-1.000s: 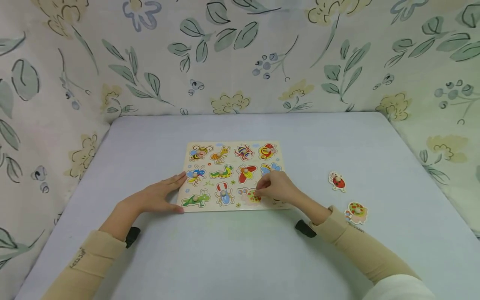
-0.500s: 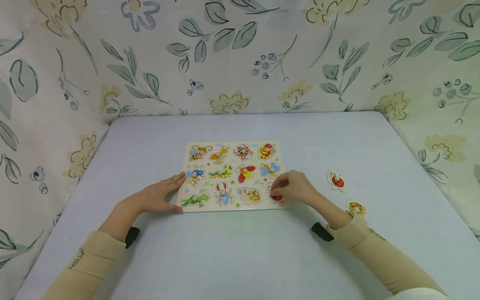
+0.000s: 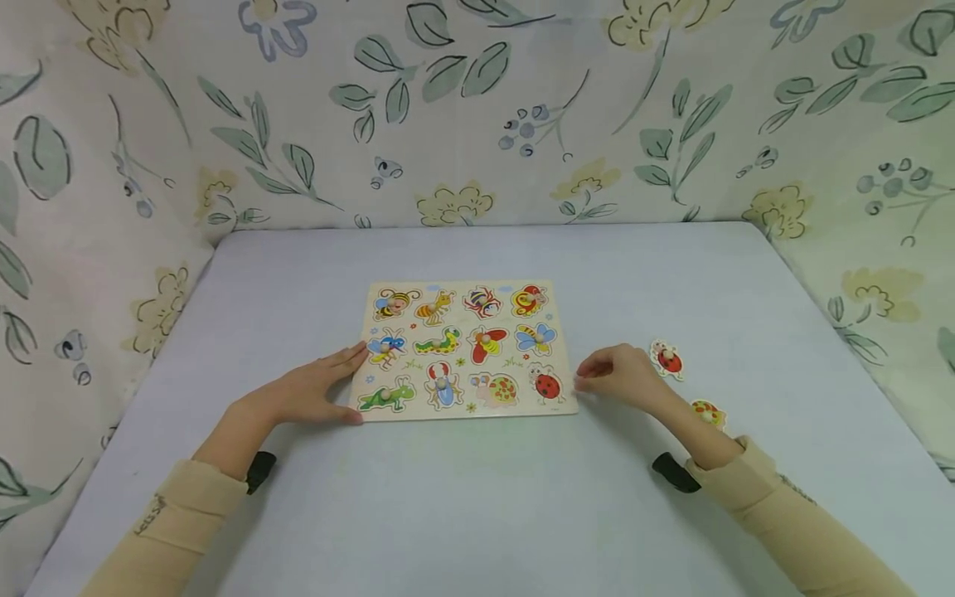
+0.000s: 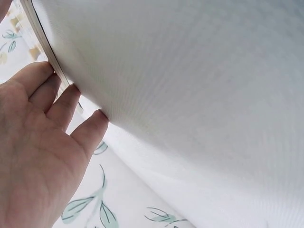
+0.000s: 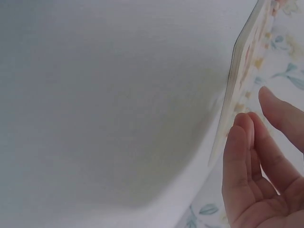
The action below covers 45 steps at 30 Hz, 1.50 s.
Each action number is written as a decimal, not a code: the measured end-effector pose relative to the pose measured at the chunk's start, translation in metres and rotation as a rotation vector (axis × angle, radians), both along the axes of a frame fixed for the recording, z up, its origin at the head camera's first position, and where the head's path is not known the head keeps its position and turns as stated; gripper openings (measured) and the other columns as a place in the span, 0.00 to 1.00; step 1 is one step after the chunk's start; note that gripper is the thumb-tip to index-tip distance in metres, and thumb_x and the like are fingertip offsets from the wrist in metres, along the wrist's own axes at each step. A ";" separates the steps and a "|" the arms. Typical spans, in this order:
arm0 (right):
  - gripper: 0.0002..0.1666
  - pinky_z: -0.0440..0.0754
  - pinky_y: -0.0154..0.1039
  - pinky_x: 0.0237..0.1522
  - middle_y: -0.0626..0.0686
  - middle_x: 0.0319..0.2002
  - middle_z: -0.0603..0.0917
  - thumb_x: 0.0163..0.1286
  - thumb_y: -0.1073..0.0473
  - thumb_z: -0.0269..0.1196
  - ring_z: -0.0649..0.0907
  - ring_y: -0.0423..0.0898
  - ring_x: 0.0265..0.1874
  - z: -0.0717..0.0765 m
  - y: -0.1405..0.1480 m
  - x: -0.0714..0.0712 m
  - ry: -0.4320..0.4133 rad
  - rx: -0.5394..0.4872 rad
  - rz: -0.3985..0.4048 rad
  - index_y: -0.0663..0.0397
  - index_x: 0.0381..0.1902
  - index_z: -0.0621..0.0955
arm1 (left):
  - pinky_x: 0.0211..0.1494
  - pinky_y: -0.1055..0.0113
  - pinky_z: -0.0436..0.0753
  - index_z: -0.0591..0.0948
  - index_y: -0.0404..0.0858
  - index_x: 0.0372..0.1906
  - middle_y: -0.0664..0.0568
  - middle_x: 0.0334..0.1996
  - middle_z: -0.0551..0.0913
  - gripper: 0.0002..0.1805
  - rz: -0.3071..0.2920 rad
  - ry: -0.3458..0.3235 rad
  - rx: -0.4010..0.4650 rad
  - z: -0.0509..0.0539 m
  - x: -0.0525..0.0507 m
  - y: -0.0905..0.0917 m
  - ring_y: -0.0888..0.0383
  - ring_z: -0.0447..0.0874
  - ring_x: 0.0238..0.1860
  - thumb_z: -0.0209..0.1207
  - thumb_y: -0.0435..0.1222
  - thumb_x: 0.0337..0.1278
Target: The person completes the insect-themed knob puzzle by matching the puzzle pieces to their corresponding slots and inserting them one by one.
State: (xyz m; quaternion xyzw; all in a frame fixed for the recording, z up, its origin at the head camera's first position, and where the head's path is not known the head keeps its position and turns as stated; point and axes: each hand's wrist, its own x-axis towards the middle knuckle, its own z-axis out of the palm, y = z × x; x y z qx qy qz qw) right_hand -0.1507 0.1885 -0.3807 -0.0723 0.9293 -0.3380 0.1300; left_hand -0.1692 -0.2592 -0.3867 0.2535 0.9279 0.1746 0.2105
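Observation:
A wooden knob puzzle board (image 3: pixel 462 414) with insect pictures lies flat on the table. My left hand (image 3: pixel 302 396) rests against its left edge, fingers and thumb spread along the side; in the left wrist view, fingertips (image 4: pixel 71 90) touch that edge. Just off the board's right edge hovers my right hand (image 3: pixel 622 380). Its thumb and fingers are apart with nothing between them in the right wrist view. Beyond this hand lies a loose ladybug piece (image 3: pixel 667 361) with a knob. A snail piece (image 3: pixel 707 412) lies beside the wrist, partly covered by the forearm.
On the board, the printed snail (image 3: pixel 496 390) and ladybug (image 3: pixel 547 385) show no knobs; several other pictures carry knobbed pieces. Floral fabric (image 3: pixel 462 108) hangs behind and beside the white table (image 3: pixel 462 506).
My right hand has moved rightward from above the snail picture, past the ladybug picture and off the board, uncovering both. The left hand has stayed at the board's left edge.

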 end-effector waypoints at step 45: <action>0.29 0.74 0.38 0.43 0.56 0.45 0.87 0.64 0.54 0.68 0.79 0.27 0.37 0.003 0.136 0.052 -0.180 -0.099 -0.196 0.70 0.56 0.79 | 0.69 0.36 0.57 0.53 0.32 0.75 0.37 0.75 0.50 0.59 0.010 -0.006 -0.019 0.003 0.000 0.003 0.34 0.49 0.73 0.65 0.61 0.48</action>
